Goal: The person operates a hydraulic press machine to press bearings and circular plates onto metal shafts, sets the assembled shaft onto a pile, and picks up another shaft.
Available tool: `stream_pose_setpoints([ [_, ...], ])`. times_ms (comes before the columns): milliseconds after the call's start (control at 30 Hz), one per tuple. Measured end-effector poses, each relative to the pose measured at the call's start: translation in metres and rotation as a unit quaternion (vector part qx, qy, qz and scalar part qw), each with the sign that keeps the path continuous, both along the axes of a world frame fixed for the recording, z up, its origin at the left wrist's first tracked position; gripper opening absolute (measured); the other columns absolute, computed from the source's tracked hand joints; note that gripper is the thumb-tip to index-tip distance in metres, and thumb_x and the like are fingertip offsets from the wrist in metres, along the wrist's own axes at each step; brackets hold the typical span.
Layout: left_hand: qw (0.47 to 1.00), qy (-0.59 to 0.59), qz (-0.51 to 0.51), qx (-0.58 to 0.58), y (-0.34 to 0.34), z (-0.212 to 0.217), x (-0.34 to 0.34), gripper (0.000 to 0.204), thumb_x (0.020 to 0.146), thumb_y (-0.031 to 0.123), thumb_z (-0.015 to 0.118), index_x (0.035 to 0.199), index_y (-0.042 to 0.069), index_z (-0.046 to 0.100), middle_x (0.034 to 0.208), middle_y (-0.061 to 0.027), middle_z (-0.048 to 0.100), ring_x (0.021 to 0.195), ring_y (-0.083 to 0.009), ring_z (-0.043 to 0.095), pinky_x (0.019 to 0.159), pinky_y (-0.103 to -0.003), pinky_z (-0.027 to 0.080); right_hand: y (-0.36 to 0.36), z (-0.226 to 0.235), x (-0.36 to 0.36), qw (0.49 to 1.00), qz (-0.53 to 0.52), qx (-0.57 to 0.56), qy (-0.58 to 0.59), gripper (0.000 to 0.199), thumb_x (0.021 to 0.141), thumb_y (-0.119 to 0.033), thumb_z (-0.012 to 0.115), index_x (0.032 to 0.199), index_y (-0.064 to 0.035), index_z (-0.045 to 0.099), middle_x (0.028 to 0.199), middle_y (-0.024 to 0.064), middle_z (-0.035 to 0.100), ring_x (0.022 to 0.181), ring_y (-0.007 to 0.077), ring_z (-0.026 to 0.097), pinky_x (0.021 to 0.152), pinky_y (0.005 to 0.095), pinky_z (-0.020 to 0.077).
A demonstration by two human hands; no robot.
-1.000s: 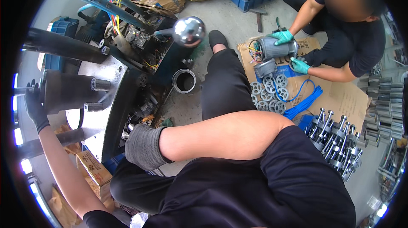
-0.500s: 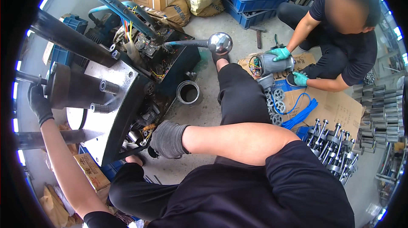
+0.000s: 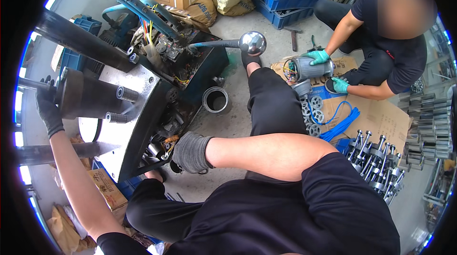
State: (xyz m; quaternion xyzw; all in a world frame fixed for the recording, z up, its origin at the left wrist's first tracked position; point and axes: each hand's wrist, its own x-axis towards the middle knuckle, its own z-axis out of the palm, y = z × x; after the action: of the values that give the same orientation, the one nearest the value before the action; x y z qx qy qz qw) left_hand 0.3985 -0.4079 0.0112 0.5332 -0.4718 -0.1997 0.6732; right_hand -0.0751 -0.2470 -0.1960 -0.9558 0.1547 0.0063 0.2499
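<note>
My left hand (image 3: 48, 110), in a dark glove, is at the far left beside a thick dark cylinder (image 3: 90, 95) on the machine. Its fingers stretch up across a thin metal rod (image 3: 29, 83), with fingertips showing above it. My right hand (image 3: 191, 153), in a grey knitted glove, is closed at the machine's front edge around the end of a dark bar (image 3: 154, 165); its fingers are mostly hidden. Two short ribbed metal sleeves (image 3: 126, 94) stick out beside the cylinder, over the pale metal plate (image 3: 131, 124).
A ball-ended lever (image 3: 252, 43) juts out from the machine. Below it on the floor stands an open metal cylinder (image 3: 215, 100). At right a co-worker in green gloves handles a grey motor (image 3: 312, 68) on cardboard. Near my right arm stand several metal shafts (image 3: 378, 164). Blue crates (image 3: 290, 3) are behind.
My left hand has moved slightly up along the cylinder, and its fingertips now show above the rod. My right hand stays at the dark bar. The whole view has shifted a little.
</note>
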Motion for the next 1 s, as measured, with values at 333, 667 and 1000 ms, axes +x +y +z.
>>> stream_pose_setpoints([
  [333,0.996,-0.083,0.020,0.009,0.004,-0.003,-0.015,0.040,0.102,0.020,0.063,0.135,-0.002,0.058,0.132,-0.0122,0.067,0.116,-0.0222,0.064,0.102,-0.034,0.050,-0.002,0.000,-0.003,1.000,-0.007,0.016,0.010,0.018,0.076,-0.014,0.066,0.086,-0.0081,0.080,0.077,0.0126,0.074,0.076,0.0317,0.074,0.064,0.0458,0.0558],
  [667,0.990,-0.062,0.080,-0.099,-0.009,-0.024,0.014,0.027,0.092,0.010,0.061,0.116,0.000,0.067,0.092,-0.0059,0.068,0.086,-0.0171,0.065,0.084,-0.030,0.050,-0.002,-0.002,-0.007,1.000,-0.005,0.008,0.015,0.018,0.074,-0.015,0.067,0.084,-0.0101,0.080,0.077,0.0123,0.075,0.075,0.0314,0.074,0.062,0.0464,0.0555],
  [1000,0.999,-0.045,0.011,0.013,-0.006,-0.007,0.068,0.031,0.099,0.012,0.053,0.124,-0.004,0.062,0.111,-0.0133,0.069,0.105,-0.0224,0.067,0.095,-0.034,0.051,0.001,0.003,-0.004,0.999,0.009,0.007,0.032,0.020,0.074,-0.015,0.066,0.088,-0.0109,0.080,0.078,0.0113,0.075,0.076,0.0310,0.074,0.063,0.0462,0.0554],
])
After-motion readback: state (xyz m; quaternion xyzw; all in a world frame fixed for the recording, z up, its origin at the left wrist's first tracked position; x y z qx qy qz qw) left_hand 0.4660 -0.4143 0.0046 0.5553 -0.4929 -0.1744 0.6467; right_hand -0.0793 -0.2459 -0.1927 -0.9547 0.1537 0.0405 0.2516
